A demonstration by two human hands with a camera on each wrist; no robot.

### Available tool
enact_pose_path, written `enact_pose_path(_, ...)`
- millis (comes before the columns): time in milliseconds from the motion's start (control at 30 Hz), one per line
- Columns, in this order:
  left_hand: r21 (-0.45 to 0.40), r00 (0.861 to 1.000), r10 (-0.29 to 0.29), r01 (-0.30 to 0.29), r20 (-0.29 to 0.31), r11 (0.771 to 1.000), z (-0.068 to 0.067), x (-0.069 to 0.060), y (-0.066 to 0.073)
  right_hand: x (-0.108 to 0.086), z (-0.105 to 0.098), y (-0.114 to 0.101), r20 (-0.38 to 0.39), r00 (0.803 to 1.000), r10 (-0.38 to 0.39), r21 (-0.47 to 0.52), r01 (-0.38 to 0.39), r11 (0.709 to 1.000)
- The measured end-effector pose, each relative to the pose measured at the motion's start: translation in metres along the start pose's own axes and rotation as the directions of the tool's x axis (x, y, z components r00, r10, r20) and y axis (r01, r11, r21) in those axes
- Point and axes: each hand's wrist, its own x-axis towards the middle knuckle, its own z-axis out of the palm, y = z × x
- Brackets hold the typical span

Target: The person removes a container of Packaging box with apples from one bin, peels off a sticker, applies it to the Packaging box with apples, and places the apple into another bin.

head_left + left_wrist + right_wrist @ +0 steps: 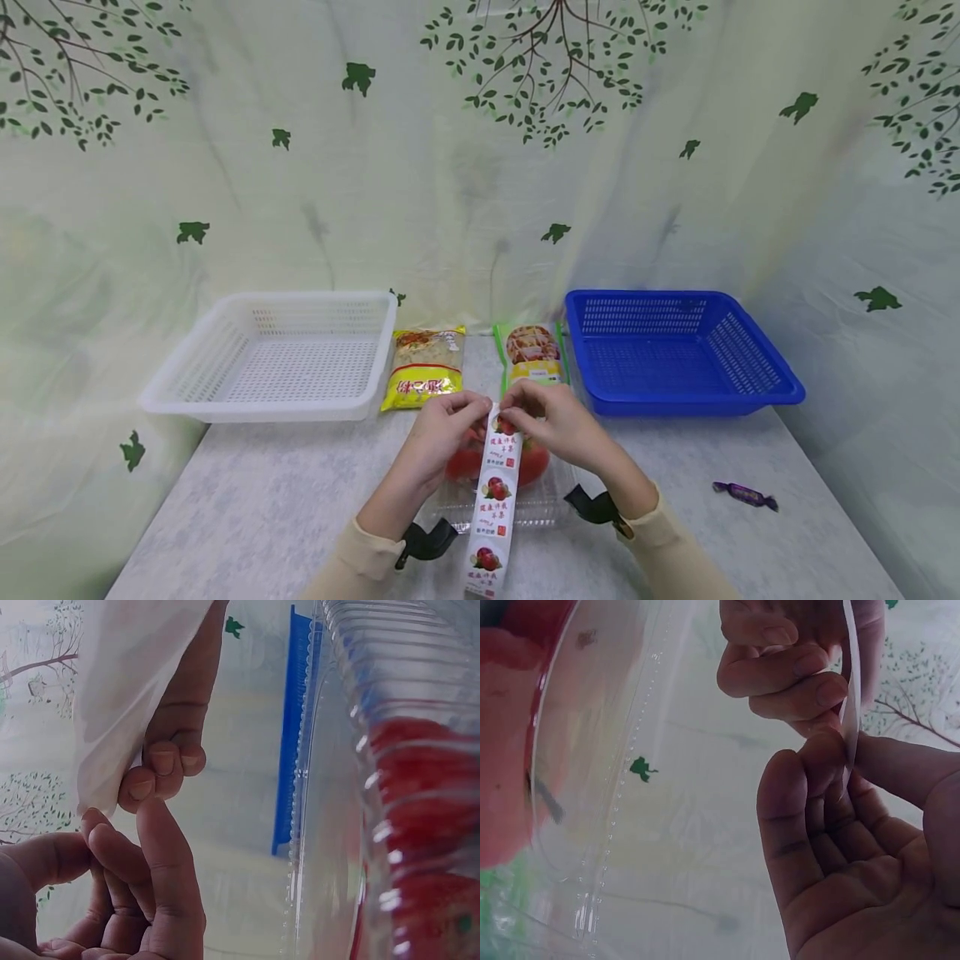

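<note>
A white strip of stickers point(493, 500) printed with red fruit hangs in front of a clear plastic box point(558, 500) of red fruit point(534, 463). The left hand point(444, 433) pinches the strip's top left edge between thumb and finger. Close beside it, the right hand point(558, 421) pinches the top right edge. In the left wrist view the strip's pale back point(127, 697) hangs by the left hand's fingers point(169, 862). The right wrist view shows the strip point(851, 697) edge-on at the right hand's thumb and finger. Part of the fruit is hidden behind the strip.
Behind the box lie a yellow bag point(426, 367) and a green-edged packet point(534, 350). A white basket point(367, 392) stands at the left, a blue basket point(697, 407) at the right. A purple-wrapped candy point(746, 494) lies on the table point(300, 508) at the right.
</note>
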Motion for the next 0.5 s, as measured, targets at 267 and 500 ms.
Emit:
enact_pose_path(267,0.021,1.0,0.02,-0.02,-0.015,1.0,0.0009,0.0002,-0.0002,0.0006,-0.0001,0.0023,-0.035,0.996,-0.076,-0.054,0.074,0.996)
enact_pose_path(500,0.026,0.999,0.025,-0.024,-0.029,0.999,0.0008,0.0018,-0.0025,0.0011,0.0009,0.002,-0.157,0.967,-0.2,-0.101,0.185,0.977)
